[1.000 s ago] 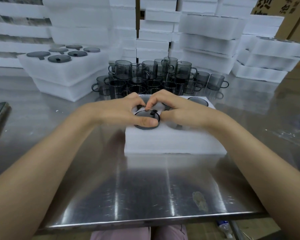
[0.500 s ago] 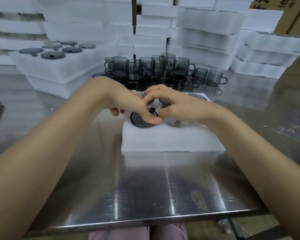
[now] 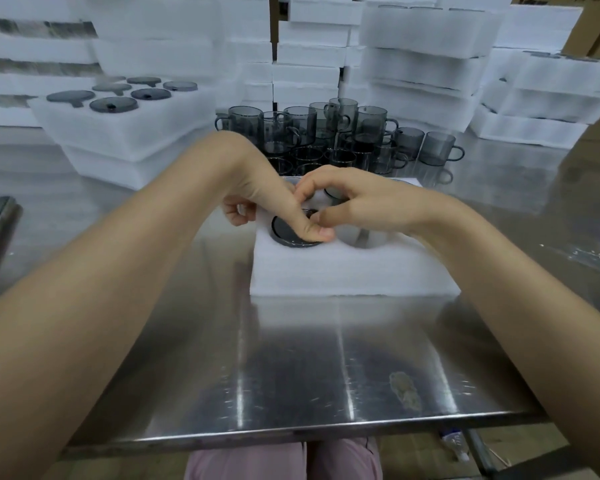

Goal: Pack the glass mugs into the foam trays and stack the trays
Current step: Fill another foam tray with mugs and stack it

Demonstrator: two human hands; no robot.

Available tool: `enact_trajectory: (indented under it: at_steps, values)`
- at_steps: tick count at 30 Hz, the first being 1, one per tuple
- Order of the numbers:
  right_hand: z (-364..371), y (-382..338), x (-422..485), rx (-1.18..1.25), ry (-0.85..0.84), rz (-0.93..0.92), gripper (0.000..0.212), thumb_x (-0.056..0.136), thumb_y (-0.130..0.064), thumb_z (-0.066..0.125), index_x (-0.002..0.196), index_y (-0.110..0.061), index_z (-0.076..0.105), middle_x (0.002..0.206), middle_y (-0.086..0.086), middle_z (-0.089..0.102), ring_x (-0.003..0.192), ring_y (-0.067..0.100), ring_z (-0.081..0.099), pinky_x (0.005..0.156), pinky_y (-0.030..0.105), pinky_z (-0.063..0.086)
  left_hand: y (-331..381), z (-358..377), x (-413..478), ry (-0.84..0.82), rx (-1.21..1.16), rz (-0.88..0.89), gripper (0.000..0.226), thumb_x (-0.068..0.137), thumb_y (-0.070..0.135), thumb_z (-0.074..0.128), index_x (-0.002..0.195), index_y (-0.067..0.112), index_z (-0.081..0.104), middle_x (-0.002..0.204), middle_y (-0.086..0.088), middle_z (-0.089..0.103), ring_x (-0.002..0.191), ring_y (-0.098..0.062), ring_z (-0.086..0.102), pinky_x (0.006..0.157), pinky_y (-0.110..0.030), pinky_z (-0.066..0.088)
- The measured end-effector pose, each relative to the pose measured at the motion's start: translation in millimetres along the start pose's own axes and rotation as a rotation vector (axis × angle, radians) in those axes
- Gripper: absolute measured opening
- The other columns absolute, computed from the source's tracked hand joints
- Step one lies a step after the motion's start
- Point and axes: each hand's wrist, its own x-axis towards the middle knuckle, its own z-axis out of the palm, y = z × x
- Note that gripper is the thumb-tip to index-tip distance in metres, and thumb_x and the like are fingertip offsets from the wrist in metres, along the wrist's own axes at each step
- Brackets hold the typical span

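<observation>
Left wrist has lifted higher; left hand [image 3: 271, 202] thumb presses the mug [image 3: 284, 235] into the foam tray's [image 3: 354, 275] 8 o'clock pocket, other fingers curled; right hand [image 3: 361, 206] pinches its rim.

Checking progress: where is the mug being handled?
Head view, centre: glass mug in the front-left pocket of the near foam tray, beside an empty pocket.

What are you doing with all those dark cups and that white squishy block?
A person is packing glass mugs into a white foam tray on a steel table. Both hands work at one mug seated in the tray's near-left hole. The left hand presses its thumb on it, and the right hand meets it from the other side. The pocket beside it is empty. The loose mugs wait behind.
</observation>
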Motion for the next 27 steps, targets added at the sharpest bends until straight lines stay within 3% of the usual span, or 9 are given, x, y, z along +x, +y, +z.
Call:
enact_trajectory:
  at_steps: [3, 5, 9, 12, 16, 20, 23, 25, 27]
  values:
    - [-0.2, -1.9, 2.3, -0.036, -0.016, 0.001, 0.029, 0.084, 0.004, 0.061, 0.099, -0.021, 0.063, 0.107, -0.010, 0.053, 0.110, 0.007, 0.050, 0.100, 0.022, 0.039, -9.7, 1.8, 4.7, -0.024, -0.022, 0.049, 0.101, 0.046, 0.087, 0.065, 0.133, 0.044, 0.037, 0.144, 0.006, 0.036, 0.122, -0.020, 0.043, 0.082, -0.026, 0.044]
    - [-0.3, -2.8, 2.5, -0.058, -0.007, 0.013, 0.029, 0.084, 0.003, 0.061, 0.102, -0.019, 0.064, 0.107, -0.011, 0.051, 0.109, 0.005, 0.049, 0.096, 0.017, 0.037, -17.1, 4.0, 4.5, -0.006, -0.054, 0.087, 0.101, 0.053, 0.077, 0.064, 0.140, 0.044, 0.028, 0.142, 0.010, 0.035, 0.132, -0.020, 0.038, 0.085, -0.026, 0.046]
    - [1.2, -1.7, 2.6, -0.048, 0.019, 0.019, 0.029, 0.084, 0.003, 0.059, 0.102, -0.019, 0.065, 0.106, -0.014, 0.050, 0.096, -0.010, 0.049, 0.088, 0.010, 0.039, -28.0, 9.7, 6.1, 0.074, -0.134, 0.142, 0.058, 0.087, 0.036, 0.065, 0.137, 0.032, 0.034, 0.140, -0.006, 0.039, 0.118, -0.021, 0.047, 0.087, -0.030, 0.048]
    - [3.3, -0.6, 3.0, -0.056, 0.036, 0.005, 0.028, 0.084, 0.001, 0.060, 0.100, -0.021, 0.064, 0.099, -0.019, 0.049, 0.082, -0.020, 0.048, 0.076, 0.001, 0.036, -27.5, 10.4, 6.1, 0.070, -0.174, 0.158, 0.051, 0.090, 0.017, 0.055, 0.135, 0.029, 0.036, 0.138, -0.012, 0.038, 0.100, -0.017, 0.045, 0.084, -0.032, 0.048]
    - [3.5, 3.2, 4.6, -0.086, 0.030, 0.026, 0.032, 0.082, -0.007, 0.061, 0.095, -0.036, 0.060, 0.100, -0.021, 0.046, 0.098, -0.003, 0.044, 0.087, 0.018, 0.035, -27.0, 10.7, 7.4, 0.028, -0.251, 0.185, 0.051, 0.087, 0.009, 0.052, 0.135, 0.020, 0.038, 0.129, -0.010, 0.041, 0.097, -0.018, 0.047, 0.092, -0.040, 0.050]
    - [6.8, 7.5, 3.6, -0.109, 0.027, 0.023, 0.034, 0.084, -0.008, 0.057, 0.092, -0.041, 0.055, 0.103, -0.022, 0.043, 0.112, 0.006, 0.036, 0.098, 0.029, 0.033, -33.1, 9.0, 11.0, -0.004, -0.266, 0.206, 0.066, 0.067, 0.022, 0.060, 0.131, 0.023, 0.042, 0.128, -0.010, 0.042, 0.099, -0.018, 0.051, 0.089, -0.038, 0.052]
    - [5.1, 10.6, 1.2, -0.075, 0.042, -0.008, 0.028, 0.088, -0.006, 0.060, 0.097, -0.032, 0.060, 0.114, -0.014, 0.050, 0.118, 0.010, 0.044, 0.106, 0.032, 0.034, -41.2, 9.2, 15.3, 0.001, -0.341, 0.228, 0.062, 0.060, 0.037, 0.068, 0.119, 0.030, 0.051, 0.119, -0.001, 0.047, 0.102, -0.017, 0.048, 0.086, -0.036, 0.050]
    - [4.2, 11.6, -0.9, 0.076, 0.079, -0.053, 0.019, 0.090, -0.003, 0.060, 0.097, -0.021, 0.064, 0.116, 0.000, 0.060, 0.110, 0.010, 0.055, 0.100, 0.026, 0.041, -42.6, 9.9, 16.7, 0.022, -0.379, 0.230, 0.046, 0.061, 0.055, 0.070, 0.104, 0.048, 0.056, 0.120, 0.016, 0.050, 0.111, -0.014, 0.048, 0.091, -0.036, 0.050]
    - [-0.2, 13.3, -3.0, 0.252, 0.188, -0.062, 0.022, 0.093, 0.001, 0.055, 0.092, -0.018, 0.066, 0.105, 0.004, 0.066, 0.097, 0.009, 0.060, 0.089, 0.021, 0.046, -39.5, 12.8, 13.8, 0.060, -0.358, 0.204, 0.037, 0.060, 0.078, 0.060, 0.094, 0.065, 0.054, 0.131, 0.020, 0.047, 0.117, -0.014, 0.046, 0.098, -0.040, 0.049]
